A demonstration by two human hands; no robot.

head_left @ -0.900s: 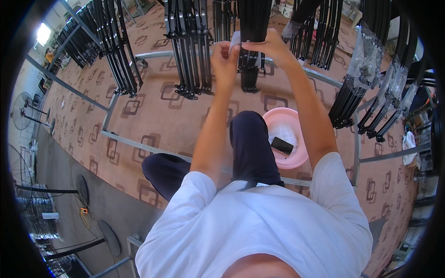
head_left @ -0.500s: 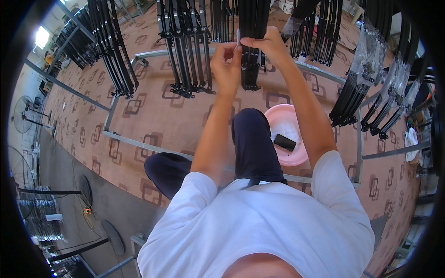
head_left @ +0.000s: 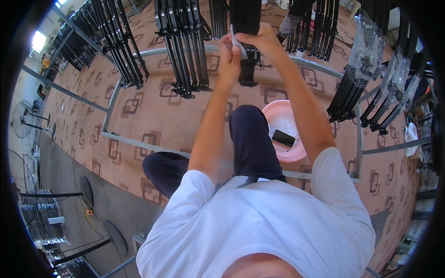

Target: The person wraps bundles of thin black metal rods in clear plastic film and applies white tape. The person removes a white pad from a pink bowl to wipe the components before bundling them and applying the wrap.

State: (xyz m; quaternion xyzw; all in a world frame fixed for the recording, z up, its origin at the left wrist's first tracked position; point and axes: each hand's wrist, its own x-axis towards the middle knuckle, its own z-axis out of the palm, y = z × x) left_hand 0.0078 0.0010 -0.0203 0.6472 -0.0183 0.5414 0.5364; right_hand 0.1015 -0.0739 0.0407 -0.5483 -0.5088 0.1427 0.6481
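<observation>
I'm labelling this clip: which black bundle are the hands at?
The bundle straight beyond the right knee. The right hand is on it, and the left hand holds a white sheet beside it; neither touches the other bundles.

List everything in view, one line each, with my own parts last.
Near bundle of bars: one, black, upright at the hands
White slip: one, white, at the near bundle
Other bar bundles: several, black, left, right and beyond
Plastic wrap: several pieces, clear, on right-hand bundles
Basin: one, pink, on the carpet, right of the raised knee
Phone-like device: one, black, in the basin
Rails: several, grey, around you
Carpet: one, pinkish-brown, patterned, below
Fan: one, grey, far left
Left hand: one, bare, holding the slip
Right hand: one, bare, against the near bundle
</observation>
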